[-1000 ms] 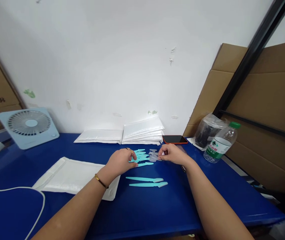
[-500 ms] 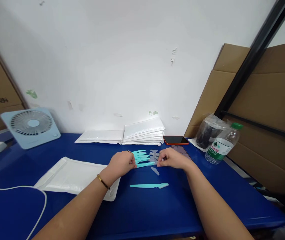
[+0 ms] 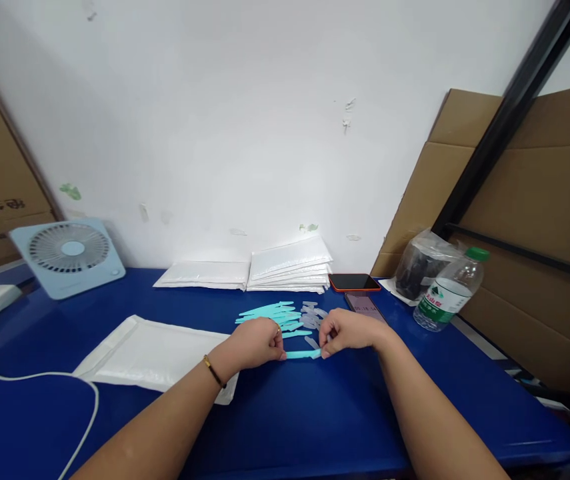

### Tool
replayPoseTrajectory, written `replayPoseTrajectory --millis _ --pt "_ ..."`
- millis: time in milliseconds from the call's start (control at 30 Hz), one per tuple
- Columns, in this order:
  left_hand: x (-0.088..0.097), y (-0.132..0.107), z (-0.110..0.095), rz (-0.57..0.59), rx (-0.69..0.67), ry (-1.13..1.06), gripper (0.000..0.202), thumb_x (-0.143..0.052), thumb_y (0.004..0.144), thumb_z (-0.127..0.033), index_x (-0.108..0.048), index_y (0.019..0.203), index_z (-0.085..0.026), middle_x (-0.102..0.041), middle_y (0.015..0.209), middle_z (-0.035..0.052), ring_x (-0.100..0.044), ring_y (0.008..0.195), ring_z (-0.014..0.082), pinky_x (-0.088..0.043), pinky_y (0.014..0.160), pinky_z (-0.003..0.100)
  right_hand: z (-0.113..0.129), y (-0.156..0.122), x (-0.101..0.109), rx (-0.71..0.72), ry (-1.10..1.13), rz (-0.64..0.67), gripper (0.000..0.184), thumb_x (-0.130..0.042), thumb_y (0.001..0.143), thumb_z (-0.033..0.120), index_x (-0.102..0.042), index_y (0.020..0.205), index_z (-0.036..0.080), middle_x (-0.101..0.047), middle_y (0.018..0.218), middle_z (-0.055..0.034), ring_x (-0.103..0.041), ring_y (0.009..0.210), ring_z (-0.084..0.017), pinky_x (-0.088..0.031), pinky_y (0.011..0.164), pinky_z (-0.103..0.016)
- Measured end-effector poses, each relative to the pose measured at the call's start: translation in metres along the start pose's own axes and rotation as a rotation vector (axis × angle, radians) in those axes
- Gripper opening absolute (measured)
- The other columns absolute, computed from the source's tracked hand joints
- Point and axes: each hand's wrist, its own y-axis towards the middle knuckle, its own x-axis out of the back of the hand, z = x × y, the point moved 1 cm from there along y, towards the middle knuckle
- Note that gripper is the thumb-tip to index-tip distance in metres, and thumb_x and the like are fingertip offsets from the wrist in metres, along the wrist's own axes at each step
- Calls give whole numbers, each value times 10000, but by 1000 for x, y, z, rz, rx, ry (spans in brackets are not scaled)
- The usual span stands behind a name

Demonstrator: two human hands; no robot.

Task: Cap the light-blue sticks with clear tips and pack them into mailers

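A turquoise eyebrow razor [image 3: 301, 355] is stretched level between my two hands, near the middle of the blue table. My left hand [image 3: 259, 343] pinches its handle end, thumb and fingers pressed together. At the blade end, my right hand [image 3: 347, 331] is closed on the razor; whether a clear cover is also in those fingers cannot be made out. Just beyond my hands lies a loose pile of similar turquoise razors [image 3: 269, 312], partly hidden by my left hand. Small translucent blade covers [image 3: 309, 317] are scattered to the right of the pile, some beside my right fingers.
A white padded envelope [image 3: 155, 350] lies at left under my forearm. More envelopes [image 3: 289, 267] are stacked by the wall. Two phones, one red-edged [image 3: 355, 283], one grey [image 3: 363, 306], sit behind my right hand. A water bottle [image 3: 447, 297] stands right, a blue fan [image 3: 69, 257] left.
Both hands have come toward me from the pile and covers. The razor that lay alone on the table in front is now held between them.
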Motion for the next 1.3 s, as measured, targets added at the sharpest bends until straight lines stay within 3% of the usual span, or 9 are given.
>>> replayPoseTrajectory --millis 167,267,367,433,533,767,1100,1200,1300 --pt "11 -2 13 24 56 -15 215 -609 662 -420 -668 726 -224 -659 755 11 -585 663 154 -358 513 224 -13 -6 9 -67 -1 -55 276 -702 585 415 -716 708 169 -644 630 2 -535 582 -128 -372 538 -214" --pt "13 -3 15 -69 2 -9 450 -595 633 -556 -650 936 -227 -636 971 50 -590 841 205 -424 655 253 -20 -9 15 -111 -6 -132 271 -698 596 411 -719 732 178 -669 675 -13 -561 625 -148 -386 559 -223" --pt "7 0 16 -191 -45 49 679 -485 685 -651 -504 1210 -221 -492 1268 95 -459 1135 264 -374 897 329 -26 0 17 -108 -53 -420 216 -605 703 362 -706 773 184 -673 748 -27 -573 663 -155 -401 585 -237" --pt "-1 4 17 -190 -38 90 716 -400 732 -671 -420 1289 -220 -398 1364 100 -337 1253 269 -285 996 371 -30 11 14 -74 -105 -619 202 -539 757 296 -694 830 188 -664 831 -39 -580 721 -160 -419 640 -252" --pt "-11 8 17 -158 -20 106 747 -336 752 -689 -371 1324 -210 -366 1389 107 -287 1291 262 -224 1037 386 -36 28 8 -24 -186 -743 226 -492 796 238 -687 898 187 -642 922 -60 -575 830 -175 -423 752 -280" --pt "-10 6 10 -156 -71 61 834 -305 720 -738 -318 1355 -197 -476 1307 109 -432 1190 273 -292 977 375 -46 45 3 -44 -171 -698 193 -541 776 252 -713 841 192 -639 871 -52 -574 790 -162 -425 746 -267" --pt "-9 13 15 -146 -65 8 804 -288 749 -712 -234 1385 -224 -378 1385 88 -359 1253 249 -174 1038 402 -50 53 -1 -40 -78 -706 197 -575 747 302 -714 833 192 -648 852 -45 -571 746 -147 -424 675 -241" --pt "-8 14 20 -175 -34 12 793 -284 764 -696 -233 1385 -205 -452 1330 102 -428 1196 244 -187 1031 399 -49 51 -1 -54 -94 -716 190 -577 737 297 -715 813 189 -652 858 -49 -572 747 -150 -425 687 -246" --pt "-7 17 29 -205 -22 -12 747 -268 798 -656 -250 1381 -190 -544 1236 99 -516 1095 234 -284 973 362 -51 52 -1 -57 -68 -734 193 -568 732 298 -719 789 192 -663 862 -50 -581 769 -159 -426 702 -251"
